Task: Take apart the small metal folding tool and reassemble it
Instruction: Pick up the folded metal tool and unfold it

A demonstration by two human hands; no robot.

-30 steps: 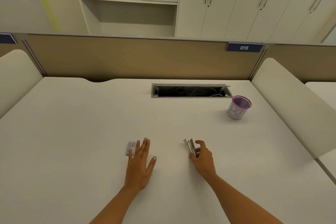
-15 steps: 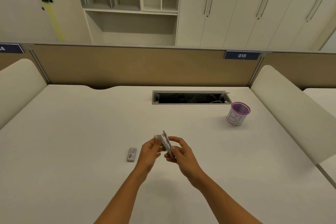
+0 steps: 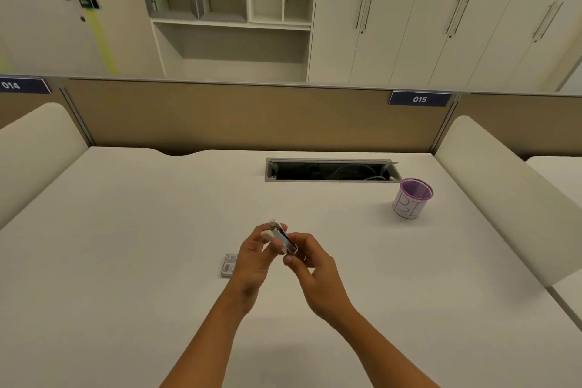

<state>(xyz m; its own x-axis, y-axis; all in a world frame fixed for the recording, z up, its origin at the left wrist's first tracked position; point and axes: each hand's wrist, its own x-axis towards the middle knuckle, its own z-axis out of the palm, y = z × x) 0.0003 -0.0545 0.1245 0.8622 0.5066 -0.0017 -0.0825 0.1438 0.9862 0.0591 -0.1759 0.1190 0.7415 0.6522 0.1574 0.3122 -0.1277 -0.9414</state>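
Note:
The small metal folding tool (image 3: pixel 284 239) is a shiny silver piece held in the air above the white desk (image 3: pixel 126 261). My left hand (image 3: pixel 256 257) pinches its upper left end, where a white part shows. My right hand (image 3: pixel 310 268) grips its lower right end with thumb and fingers. Both hands meet at the middle of the desk. A small flat grey box (image 3: pixel 229 264) with a label lies on the desk just left of my left hand.
A purple-rimmed white cup (image 3: pixel 411 198) stands at the right. An open cable slot (image 3: pixel 330 170) is sunk into the desk behind the hands. A tan partition (image 3: pixel 252 116) closes the far edge, and padded cream dividers (image 3: pixel 491 186) flank both sides.
My right hand lifted the tool off the desk and brought it to the middle. My left hand left the desk near the grey box and took hold of the tool's other end.

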